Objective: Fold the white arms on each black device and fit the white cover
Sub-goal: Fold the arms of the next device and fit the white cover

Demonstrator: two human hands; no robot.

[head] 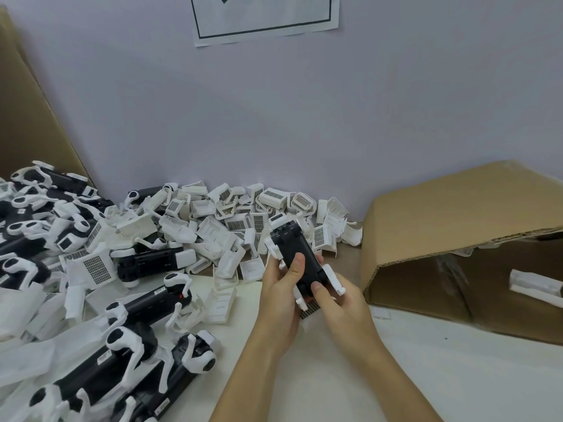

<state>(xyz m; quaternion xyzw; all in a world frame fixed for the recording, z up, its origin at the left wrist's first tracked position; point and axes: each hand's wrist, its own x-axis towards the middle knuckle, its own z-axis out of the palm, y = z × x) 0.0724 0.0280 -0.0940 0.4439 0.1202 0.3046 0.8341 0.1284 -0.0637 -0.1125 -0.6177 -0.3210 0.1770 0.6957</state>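
Note:
Both hands hold one black device (294,249) above the table, its far end pointing away from me. My left hand (281,287) grips it from the left, thumb lying across its black top. My right hand (338,300) holds the near end, thumb pressed on the black body. White arms (333,278) stick out at the device's near right, and another white arm (272,248) shows on its left. A pile of loose white covers (243,220) lies against the wall behind the device.
Several black devices with white arms (146,303) lie heaped at the left on the white table (426,376). An open cardboard box (463,236) lies on its side at the right. Brown cardboard (27,117) leans at the far left.

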